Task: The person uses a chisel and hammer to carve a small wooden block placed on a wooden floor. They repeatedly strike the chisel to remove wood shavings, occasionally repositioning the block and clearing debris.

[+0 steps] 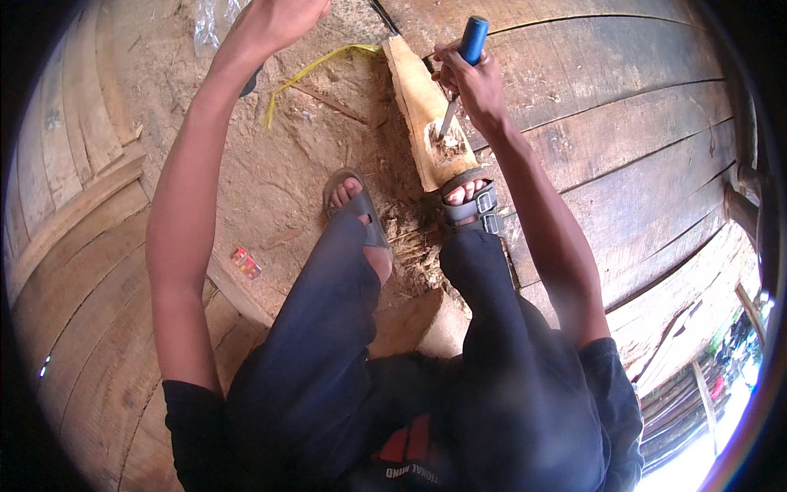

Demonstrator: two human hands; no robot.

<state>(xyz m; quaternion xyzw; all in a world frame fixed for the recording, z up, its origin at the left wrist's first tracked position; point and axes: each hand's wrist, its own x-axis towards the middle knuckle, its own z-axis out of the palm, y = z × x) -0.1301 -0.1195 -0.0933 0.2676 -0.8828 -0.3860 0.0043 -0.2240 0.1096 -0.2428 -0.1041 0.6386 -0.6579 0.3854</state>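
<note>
My right hand (474, 80) is closed around the blue handle of a chisel (473, 43). Its metal blade slants down into a rough, hollowed pocket in a pale block of wood (407, 78). Chips and torn fibres lie in that pocket. The sandal on my right foot (467, 197) presses against the near end of the block. Up at the top edge, left of the block, my left hand (283, 20) is raised and looks curled; its fingers are mostly cut off, and what they hold is hidden. A small dark object (251, 81) shows beside my left wrist.
Wide planks (607, 148) lie to the right. Sawdust-covered ground (295, 189) holds a yellow strip (316, 64), clear plastic (211, 25) and a small red packet (245, 262). My left foot (348, 193) stands there. More boards (98, 312) run along the left.
</note>
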